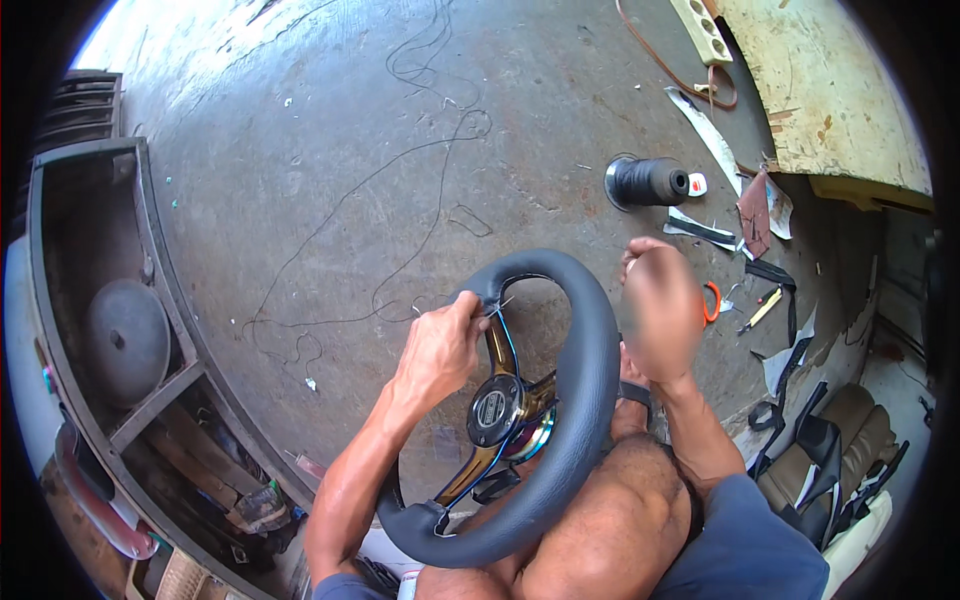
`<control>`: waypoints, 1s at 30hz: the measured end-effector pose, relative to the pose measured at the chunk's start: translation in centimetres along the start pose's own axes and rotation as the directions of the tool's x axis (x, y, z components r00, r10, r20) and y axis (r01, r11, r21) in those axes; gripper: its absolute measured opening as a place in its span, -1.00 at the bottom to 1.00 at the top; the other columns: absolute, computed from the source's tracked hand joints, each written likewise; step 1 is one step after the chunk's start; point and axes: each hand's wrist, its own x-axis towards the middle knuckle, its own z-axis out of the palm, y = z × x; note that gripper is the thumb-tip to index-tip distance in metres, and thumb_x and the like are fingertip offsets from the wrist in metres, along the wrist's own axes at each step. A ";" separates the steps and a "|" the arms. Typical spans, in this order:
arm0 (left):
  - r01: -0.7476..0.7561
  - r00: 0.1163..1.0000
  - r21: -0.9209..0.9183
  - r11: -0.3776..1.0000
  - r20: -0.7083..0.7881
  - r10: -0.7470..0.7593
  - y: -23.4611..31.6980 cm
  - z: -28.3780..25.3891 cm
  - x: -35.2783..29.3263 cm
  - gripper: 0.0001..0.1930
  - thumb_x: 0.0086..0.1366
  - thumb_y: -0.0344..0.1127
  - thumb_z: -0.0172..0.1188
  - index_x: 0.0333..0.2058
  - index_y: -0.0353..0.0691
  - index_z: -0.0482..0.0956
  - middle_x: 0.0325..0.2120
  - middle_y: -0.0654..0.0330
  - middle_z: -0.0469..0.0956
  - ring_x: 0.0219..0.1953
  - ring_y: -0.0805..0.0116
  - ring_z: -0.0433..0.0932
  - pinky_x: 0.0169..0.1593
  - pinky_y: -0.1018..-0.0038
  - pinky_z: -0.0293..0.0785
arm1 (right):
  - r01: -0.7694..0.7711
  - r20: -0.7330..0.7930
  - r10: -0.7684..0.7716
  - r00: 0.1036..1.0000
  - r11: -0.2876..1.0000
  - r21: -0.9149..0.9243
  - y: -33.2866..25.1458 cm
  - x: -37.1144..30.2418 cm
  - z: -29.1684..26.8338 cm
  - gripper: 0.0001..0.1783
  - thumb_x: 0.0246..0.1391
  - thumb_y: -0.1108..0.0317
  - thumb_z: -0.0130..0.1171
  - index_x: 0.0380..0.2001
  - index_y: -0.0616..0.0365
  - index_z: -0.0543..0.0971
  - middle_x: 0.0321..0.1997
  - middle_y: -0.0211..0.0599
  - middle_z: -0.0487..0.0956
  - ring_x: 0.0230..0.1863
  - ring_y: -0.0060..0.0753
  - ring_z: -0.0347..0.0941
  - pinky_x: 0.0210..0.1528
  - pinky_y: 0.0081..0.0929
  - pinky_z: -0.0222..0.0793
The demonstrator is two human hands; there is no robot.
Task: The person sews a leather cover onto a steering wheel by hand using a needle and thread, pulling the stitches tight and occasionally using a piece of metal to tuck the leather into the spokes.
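A steering wheel (592,375) with a black leather-like cover stands tilted over my bare legs. Its dark, shiny spokes meet at a round hub (495,410), and blue thread or edging runs along them. At the upper left of the rim, where a spoke joins it, my left hand (440,345) pinches the cover's edge; a short pale end sticks out beside the fingers. My right hand (662,312) is raised to the right of the wheel, blurred, its fingers curled in. Whatever it holds is hidden. Beyond it, a spool of black thread (645,182) lies on its side.
Loose dark thread (360,190) loops across the concrete floor. Orange-handled scissors (712,302), a yellow cutter (762,308) and material scraps (757,215) lie at right. A power strip (702,32) is at the far right. An open metal frame (150,215) stands at left.
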 end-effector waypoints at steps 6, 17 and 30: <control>-0.085 0.996 -0.028 0.996 -0.039 0.083 -0.7 0.5 0.4 -0.87 0.31 -0.49 0.19 -0.23 -0.29 0.42 -0.40 -0.14 0.60 -0.27 -0.25 0.61 -0.28 0.03 0.48 | 0.564 0.528 -0.321 0.786 0.723 -0.399 4.0 0.6 -0.6 -0.77 0.11 0.43 0.30 -0.15 0.23 0.65 -0.18 -0.14 0.65 -0.18 -0.10 0.59 -0.09 -0.28 0.51; -0.112 0.994 -0.078 0.991 -0.005 0.112 0.0 0.6 1.9 -0.84 0.37 -0.37 0.21 -0.21 -0.29 0.42 -0.48 -0.15 0.60 -0.34 -0.23 0.63 -0.29 0.06 0.49 | 0.792 0.670 -0.429 0.606 0.408 -0.455 9.3 0.4 4.9 -0.79 0.03 0.33 0.37 -0.22 0.01 0.66 -0.36 -0.26 0.60 -0.34 -0.22 0.54 -0.30 -0.18 0.44; 0.022 0.995 -0.102 0.994 0.103 -0.012 -0.4 -3.5 0.7 -0.72 0.25 -0.42 0.31 -0.07 -0.29 0.55 -0.37 -0.05 0.67 -0.29 -0.07 0.66 -0.19 0.12 0.50 | 0.683 0.669 -0.174 0.723 0.033 -0.730 8.0 2.4 -14.0 -0.91 -0.05 0.41 0.30 -0.42 0.05 0.58 -0.41 -0.34 0.45 -0.27 -0.16 0.42 -0.32 -0.21 0.39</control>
